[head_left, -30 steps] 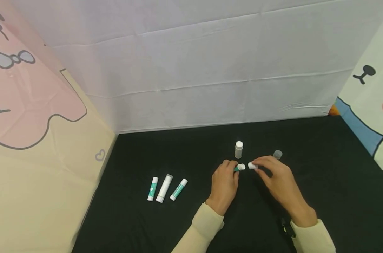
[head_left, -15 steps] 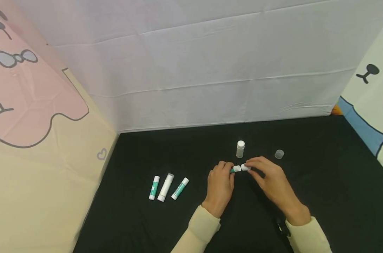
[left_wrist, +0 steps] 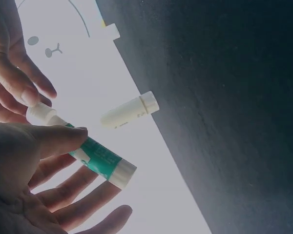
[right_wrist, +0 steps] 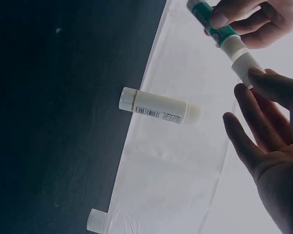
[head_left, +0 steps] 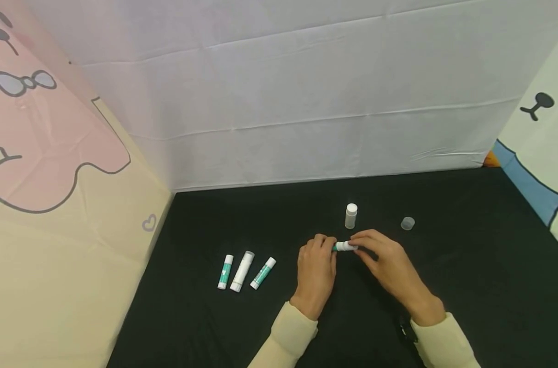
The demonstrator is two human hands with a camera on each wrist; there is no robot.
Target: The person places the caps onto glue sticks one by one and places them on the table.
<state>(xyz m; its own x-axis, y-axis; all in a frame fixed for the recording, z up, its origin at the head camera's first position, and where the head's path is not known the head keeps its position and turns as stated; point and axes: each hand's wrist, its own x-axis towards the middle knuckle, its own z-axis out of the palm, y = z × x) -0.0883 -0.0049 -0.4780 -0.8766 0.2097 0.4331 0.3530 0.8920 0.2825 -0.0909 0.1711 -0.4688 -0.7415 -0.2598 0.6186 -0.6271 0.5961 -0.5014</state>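
A green-and-white glue stick [left_wrist: 102, 158] lies between the thumb and fingers of my left hand [head_left: 314, 271]. My right hand [head_left: 391, 268] pinches a small white cap [right_wrist: 245, 67] between thumb and fingertips. In the right wrist view, the cap sits right at the stick's white end, in line with it. Just beyond both hands a larger white glue stick [head_left: 350, 217] stands upright, a barcode on its side in the right wrist view. Behind my right hand, a clear cap [head_left: 407, 223] rests on the black table.
To the left on the black tabletop [head_left: 191, 327] lie a green-and-white glue stick [head_left: 225, 272], a larger white one [head_left: 242, 272] and another green-and-white one [head_left: 263, 273]. A pale cloth wall [head_left: 279, 102] rises along the back edge, with printed cloth panels at both sides.
My right hand has moved left with the cap, closing the gap to the glue stick's end. My left hand, holding the stick, has shifted slightly left.
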